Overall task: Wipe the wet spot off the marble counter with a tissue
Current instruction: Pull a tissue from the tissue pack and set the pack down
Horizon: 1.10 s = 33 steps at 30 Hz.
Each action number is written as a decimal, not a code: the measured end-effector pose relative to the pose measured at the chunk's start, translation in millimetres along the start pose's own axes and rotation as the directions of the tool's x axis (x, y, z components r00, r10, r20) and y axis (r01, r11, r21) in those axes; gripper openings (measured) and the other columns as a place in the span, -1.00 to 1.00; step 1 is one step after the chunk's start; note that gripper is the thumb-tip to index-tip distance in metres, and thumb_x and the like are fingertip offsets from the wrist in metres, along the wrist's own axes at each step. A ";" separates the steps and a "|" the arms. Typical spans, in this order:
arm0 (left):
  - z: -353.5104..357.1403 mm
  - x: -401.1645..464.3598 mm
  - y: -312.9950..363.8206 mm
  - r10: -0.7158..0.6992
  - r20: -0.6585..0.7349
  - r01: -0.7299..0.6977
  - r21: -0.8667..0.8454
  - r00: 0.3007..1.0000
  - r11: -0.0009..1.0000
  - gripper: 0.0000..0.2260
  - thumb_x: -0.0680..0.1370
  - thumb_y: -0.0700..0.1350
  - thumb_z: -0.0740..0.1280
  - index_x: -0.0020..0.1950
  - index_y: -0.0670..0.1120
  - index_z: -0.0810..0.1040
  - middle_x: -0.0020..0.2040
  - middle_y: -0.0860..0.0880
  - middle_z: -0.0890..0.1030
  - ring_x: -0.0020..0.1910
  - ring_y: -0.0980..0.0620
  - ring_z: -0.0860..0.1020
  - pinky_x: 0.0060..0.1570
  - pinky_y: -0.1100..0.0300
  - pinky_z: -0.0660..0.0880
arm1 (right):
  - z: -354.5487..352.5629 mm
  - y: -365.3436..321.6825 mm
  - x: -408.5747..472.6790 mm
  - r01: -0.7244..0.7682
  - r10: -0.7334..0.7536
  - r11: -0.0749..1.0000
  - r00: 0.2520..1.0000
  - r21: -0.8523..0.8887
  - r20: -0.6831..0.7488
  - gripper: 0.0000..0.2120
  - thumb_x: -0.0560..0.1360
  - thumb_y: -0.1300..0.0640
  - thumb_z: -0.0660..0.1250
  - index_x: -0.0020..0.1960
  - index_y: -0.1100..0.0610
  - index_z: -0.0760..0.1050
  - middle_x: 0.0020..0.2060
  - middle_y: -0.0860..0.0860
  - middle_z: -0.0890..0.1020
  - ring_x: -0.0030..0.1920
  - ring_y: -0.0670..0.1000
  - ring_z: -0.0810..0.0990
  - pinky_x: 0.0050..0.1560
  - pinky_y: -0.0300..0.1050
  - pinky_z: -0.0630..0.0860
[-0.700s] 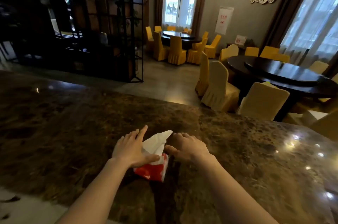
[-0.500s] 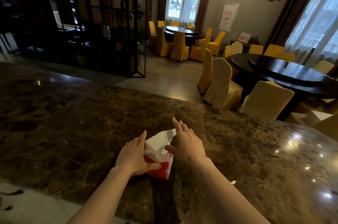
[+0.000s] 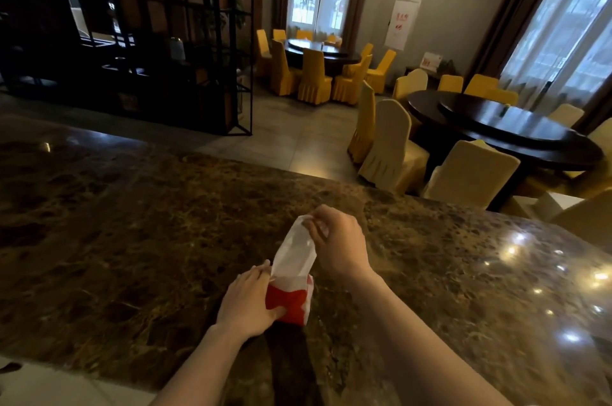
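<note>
A red and white tissue pack (image 3: pixel 291 303) lies on the brown marble counter (image 3: pixel 132 256) near its front edge. My left hand (image 3: pixel 246 301) presses on the pack's left side and holds it down. A white tissue (image 3: pixel 294 253) stands drawn up out of the pack, stretched long and upright. My right hand (image 3: pixel 337 240) pinches the tissue's top end between thumb and fingers, above and beyond the pack. I cannot make out a wet spot on the glossy marble.
Beyond the counter's far edge are cloth-covered chairs (image 3: pixel 390 147) and a dark round table (image 3: pixel 506 130). A black metal shelf frame (image 3: pixel 172 41) stands at the back left. Light reflections dot the counter at the right (image 3: pixel 516 250).
My right hand closed on the tissue and pulled it upward and away, so the tissue is now stretched out of the pack. My left hand stayed on the pack.
</note>
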<state>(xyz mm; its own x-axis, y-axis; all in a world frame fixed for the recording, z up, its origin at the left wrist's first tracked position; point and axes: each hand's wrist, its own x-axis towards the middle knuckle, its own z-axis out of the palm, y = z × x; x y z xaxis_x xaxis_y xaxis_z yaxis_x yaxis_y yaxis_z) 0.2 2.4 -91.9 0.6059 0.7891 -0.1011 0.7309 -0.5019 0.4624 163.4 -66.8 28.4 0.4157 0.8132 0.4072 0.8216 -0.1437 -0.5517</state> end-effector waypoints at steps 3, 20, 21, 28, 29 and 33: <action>2.6 4.3 1.0 -0.022 -0.035 0.023 0.039 0.999 0.999 -0.27 0.48 0.22 0.52 0.55 0.08 0.30 0.52 0.02 0.43 0.49 -0.06 0.39 0.49 -0.05 0.35 | -10.0 -2.2 11.4 -0.052 0.062 0.992 0.994 0.115 -0.085 -0.90 0.60 0.01 0.35 0.01 -0.01 0.61 -0.19 -0.15 0.65 -0.20 -0.18 0.58 -0.25 -0.19 0.50; -39.0 1.7 -13.6 0.012 -0.238 0.038 0.205 0.971 0.978 -0.13 0.56 0.12 0.44 0.67 -0.01 -0.03 0.68 -0.18 0.06 0.65 -0.18 0.05 0.64 -0.12 0.04 | -117.5 107.9 -52.0 -0.656 0.714 0.689 0.687 0.309 -0.135 -0.80 0.55 -0.03 0.37 -0.16 0.06 0.64 -0.20 0.06 0.70 -0.12 0.12 0.67 0.00 0.19 0.65; -39.0 -0.3 -3.0 0.075 -0.245 -0.026 0.196 0.967 0.980 -0.17 0.57 0.10 0.44 0.67 -0.01 0.00 0.67 -0.17 0.08 0.65 -0.17 0.05 0.64 -0.12 0.03 | -127.6 118.2 -65.6 -0.691 0.753 0.650 0.643 0.316 -0.141 -0.79 0.56 -0.03 0.37 -0.15 0.07 0.64 -0.19 0.08 0.70 -0.11 0.15 0.67 0.03 0.23 0.64; -0.5 -23.6 52.3 0.439 -0.041 -0.436 0.063 0.898 0.898 -0.36 0.62 0.18 0.35 0.62 0.04 0.22 0.64 -0.03 0.23 0.64 -0.03 0.10 0.62 0.00 -0.07 | -181.7 157.6 -150.0 -0.709 0.741 0.645 0.491 0.284 -0.457 -0.81 0.60 -0.01 0.31 -0.14 0.05 0.56 -0.20 0.00 0.61 -0.12 0.03 0.60 -0.10 0.06 0.56; 9.0 -28.9 54.2 0.439 -0.001 -0.438 0.058 0.899 0.897 -0.33 0.61 0.24 0.33 0.63 0.04 0.19 0.66 -0.02 0.19 0.65 -0.02 0.08 0.61 0.02 -0.10 | -182.5 157.3 -157.4 -0.672 0.682 0.704 0.547 0.231 -0.485 -0.80 0.61 0.01 0.31 -0.17 0.03 0.52 -0.24 -0.04 0.57 -0.18 -0.09 0.55 -0.17 -0.04 0.49; 40.3 -44.8 49.4 0.329 0.144 -0.344 0.092 0.933 0.935 -0.17 0.55 0.43 0.20 0.67 0.05 0.01 0.70 -0.02 -0.01 0.66 -0.02 -0.09 0.65 -0.03 -0.09 | -151.4 150.0 -171.1 -0.551 0.575 0.818 0.772 0.167 -0.271 -0.87 0.62 0.09 0.32 -0.06 0.10 0.57 -0.18 0.02 0.64 -0.14 -0.06 0.59 -0.13 -0.03 0.52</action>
<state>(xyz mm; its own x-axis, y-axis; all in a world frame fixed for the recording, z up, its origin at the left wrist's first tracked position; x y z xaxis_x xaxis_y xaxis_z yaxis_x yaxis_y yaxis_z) 21.8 -72.1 -100.0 0.8511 0.5205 -0.0690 0.5038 -0.7727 0.3861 274.5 -312.9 -13.8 0.8993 0.3920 0.1941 0.3776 -0.4717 -0.7969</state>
